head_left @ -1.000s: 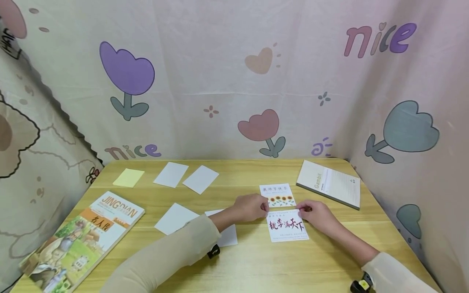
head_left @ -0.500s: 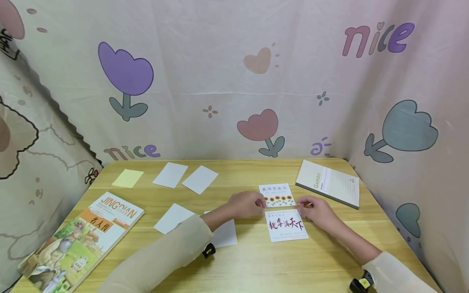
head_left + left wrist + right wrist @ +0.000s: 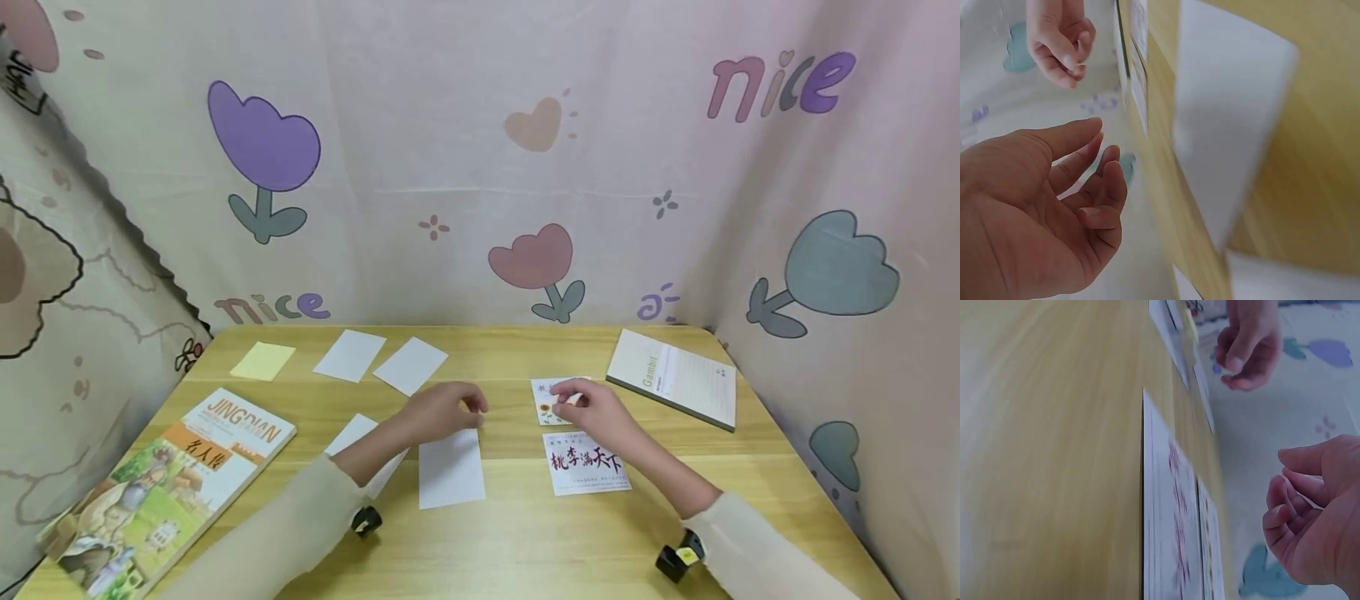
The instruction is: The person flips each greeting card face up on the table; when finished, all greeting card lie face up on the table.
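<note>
My left hand (image 3: 442, 412) hovers with loosely bent fingers over the far edge of a white card (image 3: 452, 479), holding nothing. In the left wrist view, the thumb and fingertips of that hand (image 3: 1054, 206) are apart. My right hand (image 3: 596, 412) is above a card printed with sunflowers (image 3: 546, 410) and hides its right part. Nothing is between the loosely bent fingers of the right hand in the right wrist view. Just nearer than the sunflower card lies a square card with large red characters (image 3: 588, 465). Another white card (image 3: 352, 431) is partly covered by my left forearm.
Two white cards, one at the far left (image 3: 350, 356) and one beside it (image 3: 411, 367), lie near a yellow note (image 3: 262, 362). A picture-covered book (image 3: 172, 500) occupies the left edge. At the back right is a notebook (image 3: 675, 379), with a patterned curtain (image 3: 420, 275) behind the table.
Both hands have left the edges of the two printed cards. My left hand has moved left over the white card; the right has shifted left above the sunflower card. The cards stay put.
</note>
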Demonstrator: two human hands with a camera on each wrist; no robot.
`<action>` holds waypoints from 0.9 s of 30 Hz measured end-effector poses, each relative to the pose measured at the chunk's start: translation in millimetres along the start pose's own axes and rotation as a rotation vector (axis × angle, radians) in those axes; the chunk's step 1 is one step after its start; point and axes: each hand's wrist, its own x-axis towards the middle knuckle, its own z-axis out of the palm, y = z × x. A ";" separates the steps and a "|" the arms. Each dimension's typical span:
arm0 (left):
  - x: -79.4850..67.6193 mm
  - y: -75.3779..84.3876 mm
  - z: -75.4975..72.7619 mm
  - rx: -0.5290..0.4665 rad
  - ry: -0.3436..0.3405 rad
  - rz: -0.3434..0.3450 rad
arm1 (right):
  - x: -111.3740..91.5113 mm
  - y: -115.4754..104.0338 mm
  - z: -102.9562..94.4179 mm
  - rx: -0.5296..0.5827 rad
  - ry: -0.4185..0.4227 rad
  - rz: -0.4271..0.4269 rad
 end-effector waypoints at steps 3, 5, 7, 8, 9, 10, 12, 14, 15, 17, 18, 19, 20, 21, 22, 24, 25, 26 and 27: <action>-10.1 -18.4 -6.3 0.014 0.018 -0.031 | 8.5 -8.8 21.6 0.027 -0.046 -0.029; -16.0 -30.6 -10.4 0.015 0.020 -0.052 | 14.0 -13.3 36.9 0.032 -0.085 -0.045; -21.1 -41.7 -15.0 0.003 0.012 -0.067 | 19.8 -17.3 51.3 0.029 -0.127 -0.058; -23.5 -46.6 -17.5 0.000 0.004 -0.068 | 22.5 -19.3 57.9 0.019 -0.148 -0.061; -25.7 -51.3 -19.8 -0.006 -0.006 -0.074 | 24.9 -20.9 64.3 0.010 -0.171 -0.067; -27.9 -55.2 -22.2 -0.014 -0.016 -0.082 | 27.4 -22.4 70.4 -0.003 -0.195 -0.078; -31.6 -61.8 -26.0 -0.005 -0.035 -0.081 | 31.2 -24.8 81.1 -0.041 -0.238 -0.092; -33.6 -66.1 -28.7 0.008 -0.052 -0.075 | 34.2 -26.0 88.8 -0.094 -0.264 -0.103; -34.1 -67.4 -29.4 0.010 -0.060 -0.075 | 35.1 -26.8 91.6 -0.116 -0.270 -0.104; -34.8 -68.6 -30.5 0.026 -0.077 -0.059 | 35.9 -27.9 95.2 -0.151 -0.272 -0.096; -35.0 -68.5 -30.7 0.024 -0.087 -0.060 | 36.0 -28.5 96.1 -0.160 -0.270 -0.094; -35.1 -68.2 -31.1 0.024 -0.097 -0.055 | 35.8 -29.0 96.8 -0.167 -0.270 -0.086; -35.3 -68.0 -31.1 0.022 -0.106 -0.057 | 35.5 -29.6 97.5 -0.173 -0.270 -0.081; -35.5 -67.9 -31.1 0.022 -0.113 -0.059 | 35.2 -29.9 98.1 -0.182 -0.271 -0.080; -35.7 -67.8 -31.1 0.020 -0.118 -0.058 | 34.8 -30.3 98.8 -0.190 -0.273 -0.081; -36.0 -68.4 -30.7 0.012 -0.126 -0.064 | 33.9 -31.2 100.0 -0.214 -0.273 -0.085; -36.0 -69.0 -30.6 0.010 -0.127 -0.059 | 33.5 -31.5 100.7 -0.226 -0.272 -0.085; -36.1 -69.6 -30.2 0.006 -0.127 -0.064 | 33.3 -32.0 101.2 -0.236 -0.270 -0.086; -36.2 -70.0 -30.1 0.007 -0.125 -0.061 | 33.2 -32.3 101.6 -0.242 -0.267 -0.088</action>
